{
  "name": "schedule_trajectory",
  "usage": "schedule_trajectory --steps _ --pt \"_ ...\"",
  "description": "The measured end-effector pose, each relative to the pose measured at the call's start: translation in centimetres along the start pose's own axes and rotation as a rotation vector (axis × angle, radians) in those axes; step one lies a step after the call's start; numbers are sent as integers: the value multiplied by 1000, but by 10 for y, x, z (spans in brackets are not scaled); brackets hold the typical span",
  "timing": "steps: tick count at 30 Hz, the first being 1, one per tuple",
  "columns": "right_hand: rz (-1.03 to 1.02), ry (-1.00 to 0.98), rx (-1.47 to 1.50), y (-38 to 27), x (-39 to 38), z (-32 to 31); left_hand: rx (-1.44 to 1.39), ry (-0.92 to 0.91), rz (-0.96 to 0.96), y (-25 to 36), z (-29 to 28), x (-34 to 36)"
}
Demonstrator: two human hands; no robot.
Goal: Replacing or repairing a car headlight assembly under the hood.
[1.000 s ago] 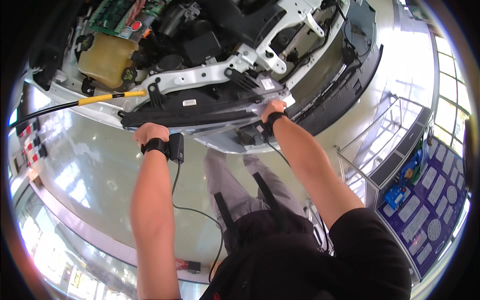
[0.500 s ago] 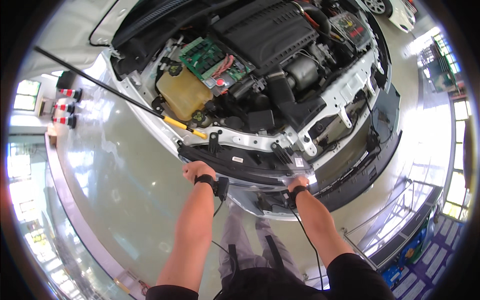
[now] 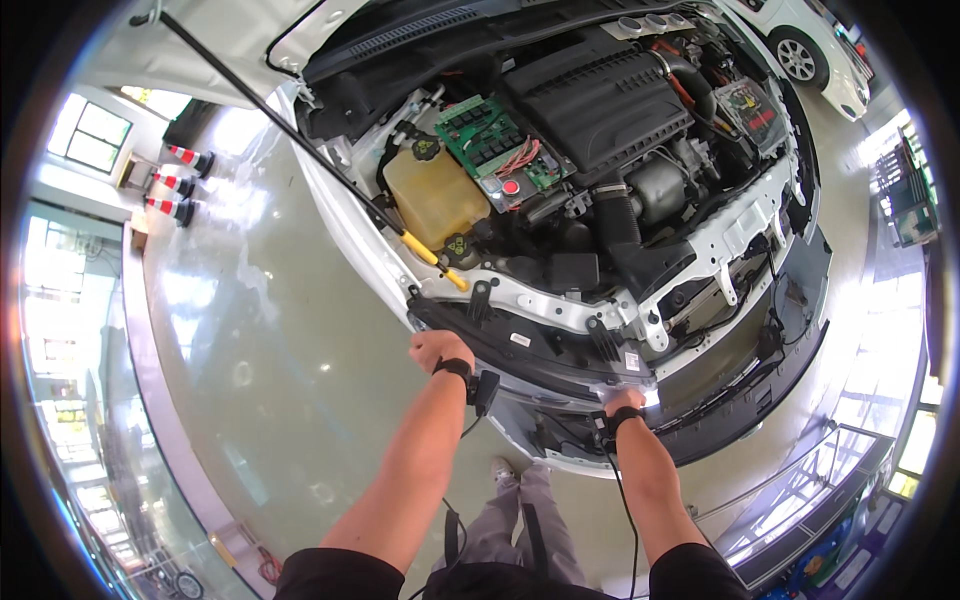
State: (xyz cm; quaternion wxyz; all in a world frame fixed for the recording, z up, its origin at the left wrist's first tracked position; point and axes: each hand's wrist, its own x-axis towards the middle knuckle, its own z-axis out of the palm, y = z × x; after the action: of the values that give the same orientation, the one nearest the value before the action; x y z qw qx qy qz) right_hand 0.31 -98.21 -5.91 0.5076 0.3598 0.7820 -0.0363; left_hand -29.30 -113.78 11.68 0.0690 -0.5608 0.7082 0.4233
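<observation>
A car headlight [image 3: 545, 352] with a black housing and a clear front lens sits at the front corner of the open engine bay. My left hand [image 3: 441, 349] is closed at the headlight's outer end, its fingertips partly hidden. At the inner end my right hand [image 3: 625, 401] is closed on the headlight, by the clear lens edge. Both wrists carry black straps with small cabled devices. Behind the headlight runs the white front panel [image 3: 530, 292] of the body. Below it hangs the lowered front bumper [image 3: 735, 408].
A yellow-ended prop rod [image 3: 430, 252] slants up to the raised hood. In the bay are a yellowish reservoir [image 3: 430, 192], a green circuit board [image 3: 490, 135] and a black engine cover [image 3: 600, 95]. Striped cones [image 3: 175, 187] stand left; a railed platform [image 3: 810, 510] lies right.
My view has shifted, so the car and both hands appear further right and lower. Both hands keep their places at the headlight's two ends, and the headlight looks unmoved against the car.
</observation>
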Motion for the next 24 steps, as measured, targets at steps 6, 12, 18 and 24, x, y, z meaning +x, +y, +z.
schedule_trajectory --steps 6,12,18,24 --pt "30 -77 -7 4 15 6 517 -214 222 12 -20 -27" --pt "6 8 -60 7 13 8 171 -174 21 -1 1 9" --pt "1 119 10 7 -7 -7 28 -74 116 -8 2 4" --pt "-33 157 81 6 -17 -16 -75 -74 86 -6 0 11"
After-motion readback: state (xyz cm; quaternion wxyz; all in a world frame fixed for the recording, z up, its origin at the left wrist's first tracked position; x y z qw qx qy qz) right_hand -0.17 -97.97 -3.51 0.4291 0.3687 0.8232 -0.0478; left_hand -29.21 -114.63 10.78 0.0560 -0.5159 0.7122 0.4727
